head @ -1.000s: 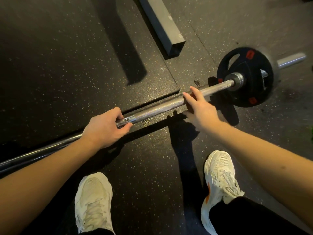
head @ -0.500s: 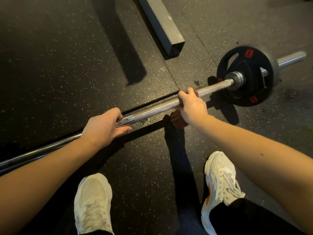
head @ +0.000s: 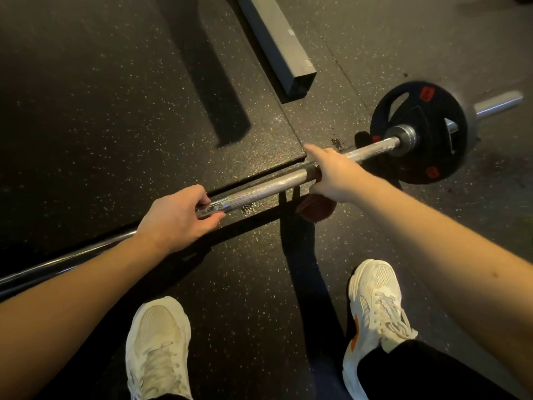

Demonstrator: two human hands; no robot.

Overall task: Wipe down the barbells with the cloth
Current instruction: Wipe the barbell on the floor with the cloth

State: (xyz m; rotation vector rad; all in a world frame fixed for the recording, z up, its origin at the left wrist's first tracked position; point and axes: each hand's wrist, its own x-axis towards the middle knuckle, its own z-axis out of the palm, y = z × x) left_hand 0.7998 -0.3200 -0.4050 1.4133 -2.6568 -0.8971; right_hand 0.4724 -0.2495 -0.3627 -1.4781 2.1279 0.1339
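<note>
Speckled black rubber floor (head: 86, 96); grey steel beam (head: 277, 39) beyond barbell (head: 268, 186); left grip (head: 176, 217) wraps it; right grip (head: 331, 174) clasps cloth (head: 317, 210) (reddish-brown) round it, near plate (head: 415, 168).

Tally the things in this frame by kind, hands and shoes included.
Barbell: 1
Weight plate: 1
Cloth: 1
Metal beam: 1
Shoes: 2, left shoe and right shoe
Hands: 2, left hand and right hand
Total: 8
</note>
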